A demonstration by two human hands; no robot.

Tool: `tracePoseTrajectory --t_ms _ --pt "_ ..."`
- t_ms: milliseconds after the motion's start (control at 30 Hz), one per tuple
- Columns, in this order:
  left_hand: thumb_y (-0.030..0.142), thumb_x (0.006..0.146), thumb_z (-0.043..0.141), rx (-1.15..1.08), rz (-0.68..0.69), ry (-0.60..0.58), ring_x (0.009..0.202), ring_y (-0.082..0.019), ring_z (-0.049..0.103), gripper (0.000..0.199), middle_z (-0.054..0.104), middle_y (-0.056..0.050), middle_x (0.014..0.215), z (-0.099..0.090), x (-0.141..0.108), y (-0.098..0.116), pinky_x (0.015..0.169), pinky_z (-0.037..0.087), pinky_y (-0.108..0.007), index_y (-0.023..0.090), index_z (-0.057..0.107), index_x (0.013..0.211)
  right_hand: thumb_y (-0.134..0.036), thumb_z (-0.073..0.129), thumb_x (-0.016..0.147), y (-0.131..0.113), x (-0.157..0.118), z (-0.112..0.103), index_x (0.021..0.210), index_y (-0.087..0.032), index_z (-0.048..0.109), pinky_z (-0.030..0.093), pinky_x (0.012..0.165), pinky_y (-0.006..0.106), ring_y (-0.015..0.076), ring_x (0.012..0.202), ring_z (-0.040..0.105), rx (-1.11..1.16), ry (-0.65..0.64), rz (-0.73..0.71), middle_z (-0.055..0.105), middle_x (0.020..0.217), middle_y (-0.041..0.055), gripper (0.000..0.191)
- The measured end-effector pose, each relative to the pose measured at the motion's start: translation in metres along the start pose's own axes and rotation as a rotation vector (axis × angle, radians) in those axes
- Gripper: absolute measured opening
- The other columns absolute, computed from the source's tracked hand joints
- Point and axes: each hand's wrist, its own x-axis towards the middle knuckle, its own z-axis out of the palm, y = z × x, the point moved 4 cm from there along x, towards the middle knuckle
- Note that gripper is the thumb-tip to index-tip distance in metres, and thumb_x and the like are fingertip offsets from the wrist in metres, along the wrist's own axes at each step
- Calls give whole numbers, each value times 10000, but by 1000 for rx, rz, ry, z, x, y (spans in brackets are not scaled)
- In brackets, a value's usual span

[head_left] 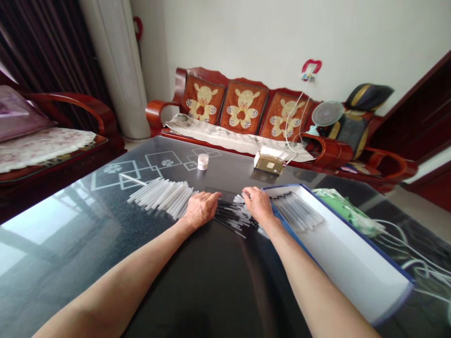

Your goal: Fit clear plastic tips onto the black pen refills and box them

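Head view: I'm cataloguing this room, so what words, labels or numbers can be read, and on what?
Nothing here is legible.
Cardboard box: small printed label, too blurred to read.
Newspaper: print too blurred to read.
Small white jar: marking too small to read.

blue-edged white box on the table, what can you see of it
The box is a long, shallow open tray, apparently white card, with a dark blue rim. It lies flat on the glass tabletop. Thin translucent tubes lie inside its far end, and the right hand rests at its left wall.
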Motion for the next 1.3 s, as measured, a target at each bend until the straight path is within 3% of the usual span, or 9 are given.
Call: tracePoseTrajectory --t_ms 267,400,500,600,700,800,900,1033,1300 --pt "221 925 397 -26 -16 10 725 -162 630 301 704 -67 825 0 2 -4 710 469 -272 192 648 1088 -227 544 889 -29 17 23 985 -259 707 390 804 318 210 907 624 -126 -210 -106 708 953 55 192" --pt "240 944 383 -12 -22 20 718 -159 629 306 705 -58 803 0 2 -4 706 463 -265 198 651 1085 -199 585 852 -36 15 23 1015 -248 695 389 831 329 213 934 616 -113 -196 -92 699 989 64 202" --pt "239 945 389 2 -8 44 718 -158 627 297 709 -53 812 1 1 -5 696 458 -262 197 648 1086 -200 590 843 -32 11 4 1012 -239 690 400 842 313 200 929 617 -71 -117 -128 693 997 57 200" --pt "214 928 414 7 23 82 693 -154 625 271 708 -47 793 1 0 -5 676 457 -261 188 649 1061 -196 526 869 -9 6 -34 971 -214 699 421 843 276 181 911 625 -47 2 -123 693 973 57 202" --pt "187 908 439 1 51 137 672 -152 627 245 709 -43 780 1 0 -5 663 461 -262 177 648 1036 -200 478 876 38 -3 -68 957 -177 705 441 798 264 191 878 640 -183 25 91 695 945 85 242" --pt "176 899 453 1 65 173 666 -151 632 231 713 -40 781 1 -1 -6 659 465 -261 174 643 1030 -231 489 867 89 -20 -74 961 -161 713 449 765 285 229 907 656 -360 -299 349 708 964 118 253" --pt "171 893 461 3 68 183 661 -153 636 225 716 -37 784 1 -1 -6 655 470 -262 174 641 1028 -380 475 897 120 -42 -63 972 -141 711 459 745 309 266 951 658 -435 -556 500 706 1002 156 345" --pt "175 892 466 -4 63 175 670 -158 642 220 719 -40 795 1 -1 -6 657 477 -264 175 643 1023 -379 517 869 128 -54 -50 944 -161 712 460 729 307 267 953 660 -423 -580 519 705 1027 153 302" --pt "191 895 460 -16 31 132 689 -163 649 235 721 -51 813 4 -1 -7 664 486 -266 184 647 1037 -306 531 811 128 -51 -51 726 -189 737 445 607 259 205 725 673 -377 -564 556 723 767 87 252"
